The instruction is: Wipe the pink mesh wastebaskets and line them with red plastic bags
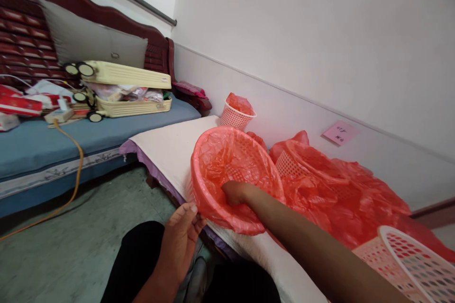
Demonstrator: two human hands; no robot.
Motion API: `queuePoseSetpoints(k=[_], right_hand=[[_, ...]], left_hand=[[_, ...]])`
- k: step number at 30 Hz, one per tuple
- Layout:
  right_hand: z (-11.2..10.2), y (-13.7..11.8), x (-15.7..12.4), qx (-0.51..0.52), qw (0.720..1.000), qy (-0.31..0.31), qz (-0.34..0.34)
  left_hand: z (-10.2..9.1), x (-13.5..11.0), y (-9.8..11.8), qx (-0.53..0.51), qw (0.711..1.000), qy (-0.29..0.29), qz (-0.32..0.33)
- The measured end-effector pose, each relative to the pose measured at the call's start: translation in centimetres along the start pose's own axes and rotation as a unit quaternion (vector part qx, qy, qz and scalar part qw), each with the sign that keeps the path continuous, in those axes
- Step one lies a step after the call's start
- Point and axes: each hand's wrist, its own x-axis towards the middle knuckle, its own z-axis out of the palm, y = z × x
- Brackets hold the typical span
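A basket [275, 175] lined with a red bag [213, 151] is tilted at mid-scene, over the white mat [165, 144]. The left hand [183, 227] pinches the bag at the basket's near left rim; the right hand [234, 193] reaches inside, its grip hidden, so I cannot tell. A smaller basket [234, 117] stands farther off.

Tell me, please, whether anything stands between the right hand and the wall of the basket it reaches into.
Yes, the red plastic bag lines the basket and covers its rim, so it lies between the right hand and the basket's wall. Nothing else visible stands between them; the fingertips are hidden.
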Motion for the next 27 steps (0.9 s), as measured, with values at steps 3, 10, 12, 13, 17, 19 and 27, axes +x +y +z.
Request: queuePoseSetpoints(k=[3, 10, 12, 13, 17, 19, 27], right_hand=[[-0.3, 0.0, -0.4, -0.007, 0.999, -0.012, -0.032], [-0.8, 0.7, 0.0, 0.05, 0.994, 0.06, -0.071], [-1.5, 1.6, -0.2, 0.079, 0.987, 0.122, -0.065], [-1.9, 2.0, -0.5, 0.094, 0.98, 0.166, -0.06], [-3.0, 3.3, -3.1, 0.151, 0.915, 0.372, -0.023], [-2.7, 3.2, -4.7, 0.179, 0.868, 0.463, -0.015], [3.3, 3.6, -9.1, 0.412, 0.572, 0.709, 0.0]], left_hand=[[0.5, -0.7, 0.5, 0.043, 0.998, -0.054, -0.001], [3.5, -1.1, 1.6, 0.144, 0.98, -0.139, 0.01], [3.8, -0.2, 1.7, 0.132, 0.983, -0.124, 0.018], [3.9, 0.3, 1.8, 0.128, 0.985, -0.116, 0.027], [3.5, 2.7, 2.6, 0.124, 0.987, -0.082, 0.063], [3.3, 3.5, 2.9, 0.139, 0.985, -0.07, 0.079], [3.3, 3.8, 2.8, 0.185, 0.975, -0.058, 0.109]])
